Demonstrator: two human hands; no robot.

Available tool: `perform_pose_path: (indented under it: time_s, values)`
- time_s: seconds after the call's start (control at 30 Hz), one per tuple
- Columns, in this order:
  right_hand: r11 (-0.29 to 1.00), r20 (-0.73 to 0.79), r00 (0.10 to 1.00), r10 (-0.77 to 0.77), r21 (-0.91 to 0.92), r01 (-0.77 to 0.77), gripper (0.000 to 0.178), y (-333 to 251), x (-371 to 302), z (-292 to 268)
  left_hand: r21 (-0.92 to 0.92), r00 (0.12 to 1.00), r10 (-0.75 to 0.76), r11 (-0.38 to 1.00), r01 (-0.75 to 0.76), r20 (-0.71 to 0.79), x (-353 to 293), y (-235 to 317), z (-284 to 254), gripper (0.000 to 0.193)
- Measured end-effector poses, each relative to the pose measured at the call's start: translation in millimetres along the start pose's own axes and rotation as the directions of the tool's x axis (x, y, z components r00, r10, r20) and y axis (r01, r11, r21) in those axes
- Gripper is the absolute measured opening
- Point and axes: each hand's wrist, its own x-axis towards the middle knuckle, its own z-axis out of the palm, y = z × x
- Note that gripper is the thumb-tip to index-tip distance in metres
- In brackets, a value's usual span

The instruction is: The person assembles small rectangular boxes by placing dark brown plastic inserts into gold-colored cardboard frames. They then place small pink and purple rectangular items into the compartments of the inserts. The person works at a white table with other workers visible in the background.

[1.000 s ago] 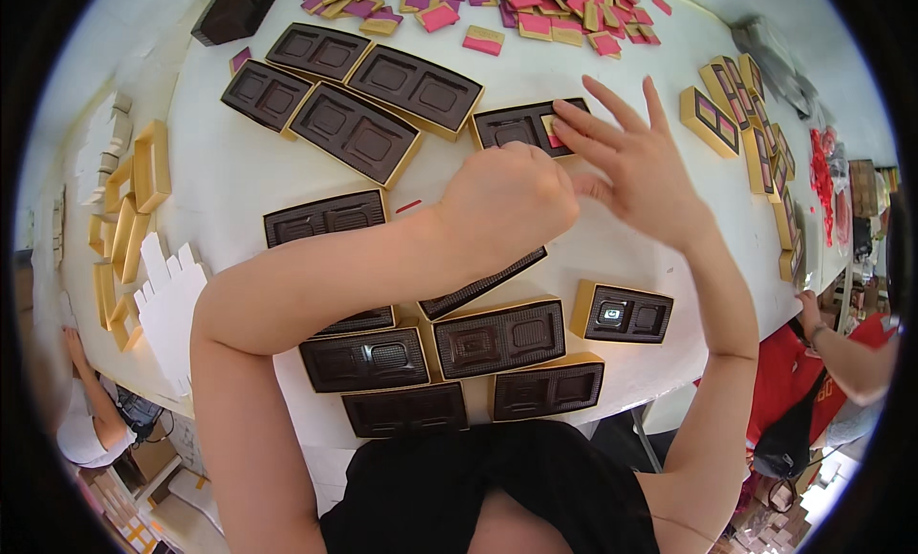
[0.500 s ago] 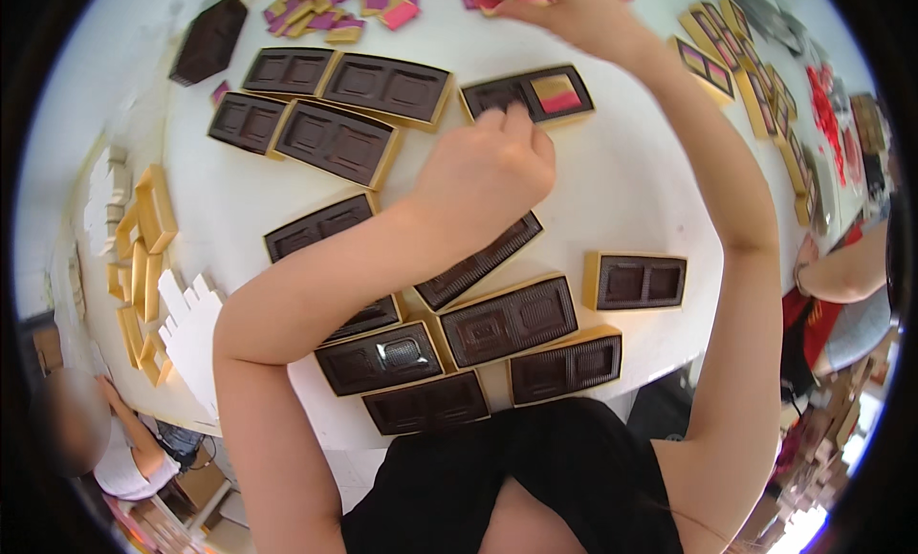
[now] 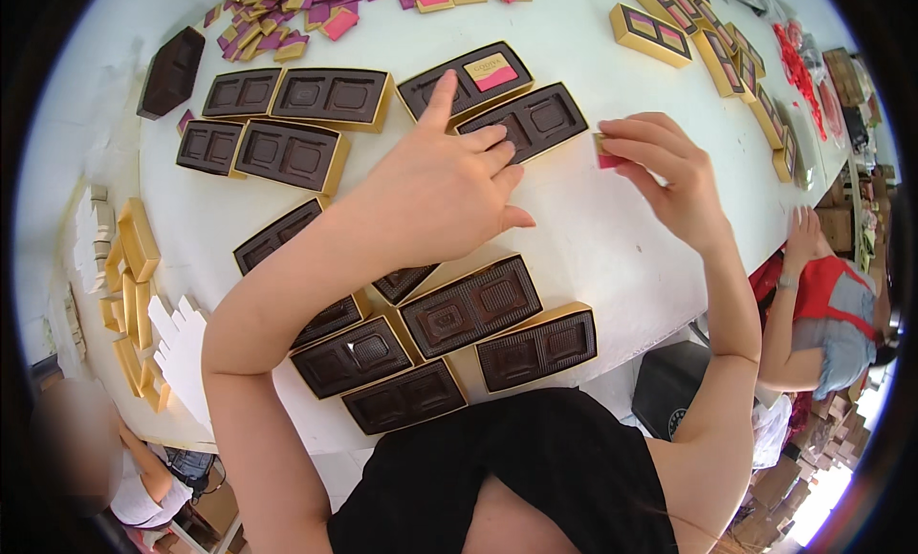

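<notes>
My left hand (image 3: 449, 191) is spread out palm down. Its index finger touches the dark tray of a gold box (image 3: 421, 98) whose right compartment holds a gold-and-pink wrapped square (image 3: 491, 70). The other fingertips rest at the left compartment of a second gold box (image 3: 550, 117) just nearer to me; its right compartment is bare. To the right of these boxes, my right hand (image 3: 677, 176) pinches another gold-and-pink wrapped square (image 3: 606, 152) between thumb and fingers, above the white table.
Wrapped squares lie in a heap (image 3: 306, 14) at the far side. Unfilled two-compartment boxes (image 3: 330, 93) stand left and near me (image 3: 469, 305). Filled boxes (image 3: 650, 35) line the far right. Gold frames (image 3: 134, 258) and white card (image 3: 177, 348) lie left. Two other people are at the sides.
My right hand has come back from the heap with a wrapped square. The box from the right now sits beside the partly filled one, under my left hand, whose fingers have spread.
</notes>
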Motion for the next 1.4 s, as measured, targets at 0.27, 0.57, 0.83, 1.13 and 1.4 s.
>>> perform_pose_path:
  time_s: [0.27, 0.57, 0.83, 1.13, 1.4]
  values:
    - [0.965, -0.03, 0.965, -0.26, -0.046, 0.259, 0.034, 20, 51, 48, 0.015, 0.983, -0.152, 0.988, 0.155, -0.104, 1, -9, -5, 0.037]
    - [0.95, 0.158, 0.961, -0.229, -0.178, 0.256, 0.038, 12, 51, 52, 0.048, 0.928, -0.373, 0.926, 0.373, -0.007, -4, -13, 7, 0.045]
    - [0.975, 0.0, 0.98, -0.201, 0.101, 0.2, 0.013, 15, 167, 44, 0.147, 0.94, -0.323, 0.93, 0.337, -0.111, 1, -14, 24, 0.045]
    - [0.86, 0.078, 0.895, -0.438, -0.253, 0.443, 0.032, 60, 309, 172, 0.145, 0.941, -0.319, 0.932, 0.334, -0.114, 0, -17, 27, 0.048]
    - [0.947, 0.113, 0.946, -0.304, -0.073, 0.313, 0.036, 55, 271, 149, 0.244, 0.946, -0.279, 0.918, 0.312, -0.163, 1, -12, 28, 0.047]
